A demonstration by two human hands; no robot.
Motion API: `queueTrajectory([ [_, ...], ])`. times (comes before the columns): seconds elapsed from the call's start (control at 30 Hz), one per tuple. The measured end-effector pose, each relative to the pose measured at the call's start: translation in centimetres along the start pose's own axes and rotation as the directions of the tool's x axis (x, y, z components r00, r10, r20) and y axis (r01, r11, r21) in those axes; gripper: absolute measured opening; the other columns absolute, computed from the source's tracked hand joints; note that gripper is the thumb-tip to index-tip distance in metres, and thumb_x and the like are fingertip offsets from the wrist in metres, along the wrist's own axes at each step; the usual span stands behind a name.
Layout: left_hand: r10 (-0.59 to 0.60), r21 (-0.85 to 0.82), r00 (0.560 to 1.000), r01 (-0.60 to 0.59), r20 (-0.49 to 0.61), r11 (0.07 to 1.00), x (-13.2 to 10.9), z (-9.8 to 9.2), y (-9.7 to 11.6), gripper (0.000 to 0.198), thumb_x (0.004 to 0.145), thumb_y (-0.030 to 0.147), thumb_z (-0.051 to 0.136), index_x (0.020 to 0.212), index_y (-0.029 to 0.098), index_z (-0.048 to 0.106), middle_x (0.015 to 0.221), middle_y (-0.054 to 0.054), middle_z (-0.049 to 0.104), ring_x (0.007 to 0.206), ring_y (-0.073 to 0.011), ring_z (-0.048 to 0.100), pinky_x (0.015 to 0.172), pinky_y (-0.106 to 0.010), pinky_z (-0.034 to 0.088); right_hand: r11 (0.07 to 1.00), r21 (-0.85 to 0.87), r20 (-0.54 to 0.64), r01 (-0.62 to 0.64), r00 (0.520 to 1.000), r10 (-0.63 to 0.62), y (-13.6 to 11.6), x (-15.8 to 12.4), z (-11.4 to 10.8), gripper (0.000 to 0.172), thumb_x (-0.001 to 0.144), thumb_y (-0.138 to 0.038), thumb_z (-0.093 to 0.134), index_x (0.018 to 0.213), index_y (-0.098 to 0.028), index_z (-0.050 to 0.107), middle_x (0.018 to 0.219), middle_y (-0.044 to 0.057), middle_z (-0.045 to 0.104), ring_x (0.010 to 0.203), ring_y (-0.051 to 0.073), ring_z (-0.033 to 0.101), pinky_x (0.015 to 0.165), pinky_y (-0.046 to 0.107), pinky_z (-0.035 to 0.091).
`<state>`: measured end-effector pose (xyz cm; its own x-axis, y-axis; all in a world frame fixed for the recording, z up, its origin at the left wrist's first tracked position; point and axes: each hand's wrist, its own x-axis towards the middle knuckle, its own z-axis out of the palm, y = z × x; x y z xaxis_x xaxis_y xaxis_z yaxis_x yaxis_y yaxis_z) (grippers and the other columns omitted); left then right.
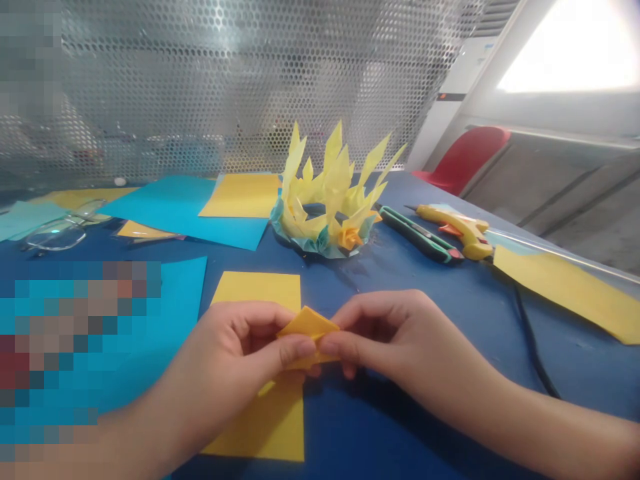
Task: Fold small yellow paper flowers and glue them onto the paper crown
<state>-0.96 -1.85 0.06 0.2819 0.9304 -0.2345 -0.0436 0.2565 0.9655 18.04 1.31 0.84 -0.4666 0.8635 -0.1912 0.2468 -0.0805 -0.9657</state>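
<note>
A small folded orange-yellow paper (309, 323) is pinched between both hands above the blue table. My left hand (250, 343) grips its left side, thumb on the near face and fingers behind. My right hand (383, 327) holds the right side the same way, the two thumb tips almost touching. A pointed corner of the paper sticks up between them. Beneath my left hand lies a yellow sheet (260, 427). Beyond the hands stands a paper crown (337, 200) with pale yellow spikes, a teal base and an orange paper flower (350, 237).
A green-black cutter (417, 233) and a yellow glue gun (463, 230) lie at the right, near a yellow strip (570, 287) and a black cable (535, 347). Blue sheets (180, 207) and glasses (57, 235) are at the left. Perforated metal (225, 87) rises behind.
</note>
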Motion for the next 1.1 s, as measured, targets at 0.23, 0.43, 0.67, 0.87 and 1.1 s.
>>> queueTrajectory([
  [0.23, 0.023, 0.023, 1.000, -0.023, -0.003, 0.999, -0.04, -0.05, -0.08, 0.007, 0.078, 0.023, 0.075, 0.074, 0.027, 0.080, 0.075, 0.004, 0.079, 0.071, -0.0119, 0.072, 0.065, -0.013, 0.055, 0.998, -0.036, 0.011, 0.050, 0.999, -0.050, 0.30, -0.03, -0.03, 0.014, 0.070, -0.030, 0.080, 0.070, -0.018, 0.073, 0.056, -0.002, 0.066, 0.051, 0.008, 0.056, 0.049, 0.017, 0.045],
  [0.43, -0.003, 0.000, 0.999, 0.003, -0.035, 1.000, -0.01, 0.19, 0.00, 0.005, 0.076, 0.022, 0.076, 0.074, 0.025, 0.079, 0.075, 0.002, 0.078, 0.072, -0.0149, 0.073, 0.066, -0.017, 0.058, 0.979, -0.155, 0.022, 0.132, 0.991, -0.130, 0.19, -0.01, -0.03, 0.009, 0.078, -0.026, 0.073, 0.072, -0.019, 0.074, 0.059, -0.002, 0.068, 0.054, 0.010, 0.060, 0.052, 0.019, 0.047],
  [0.67, 0.037, 0.026, 0.997, -0.035, -0.072, 0.999, 0.04, 0.09, -0.26, 0.003, 0.073, 0.024, 0.079, 0.071, 0.023, 0.077, 0.074, 0.003, 0.078, 0.072, -0.0143, 0.074, 0.066, -0.016, 0.057, 0.970, -0.169, -0.004, 0.176, 0.984, -0.179, 0.29, 0.09, 0.19, 0.008, 0.079, -0.028, 0.070, 0.077, -0.020, 0.073, 0.064, -0.002, 0.071, 0.058, 0.012, 0.063, 0.054, 0.020, 0.049],
  [0.87, -0.007, -0.037, 1.000, 0.007, -0.008, 0.999, -0.03, 0.04, -0.23, 0.006, 0.073, 0.020, 0.079, 0.069, 0.025, 0.076, 0.073, 0.004, 0.079, 0.071, -0.0122, 0.073, 0.065, -0.014, 0.055, 0.964, -0.198, 0.006, 0.175, 0.984, -0.177, 0.20, -0.22, 0.31, 0.015, 0.082, -0.025, 0.067, 0.069, -0.019, 0.070, 0.056, -0.003, 0.066, 0.053, 0.008, 0.059, 0.051, 0.017, 0.045],
  [1.1, 0.007, 0.114, 0.994, 0.005, -0.109, 0.994, -0.17, 0.08, -0.06, 0.014, 0.070, 0.028, 0.081, 0.064, 0.021, 0.071, 0.060, 0.006, 0.068, 0.058, -0.0078, 0.060, 0.052, -0.013, 0.045, 0.956, -0.222, -0.003, 0.190, 0.981, -0.195, 0.06, -0.11, 0.38, 0.014, 0.083, -0.024, 0.066, 0.069, -0.019, 0.069, 0.055, -0.005, 0.061, 0.049, 0.007, 0.056, 0.047, 0.016, 0.042],
])
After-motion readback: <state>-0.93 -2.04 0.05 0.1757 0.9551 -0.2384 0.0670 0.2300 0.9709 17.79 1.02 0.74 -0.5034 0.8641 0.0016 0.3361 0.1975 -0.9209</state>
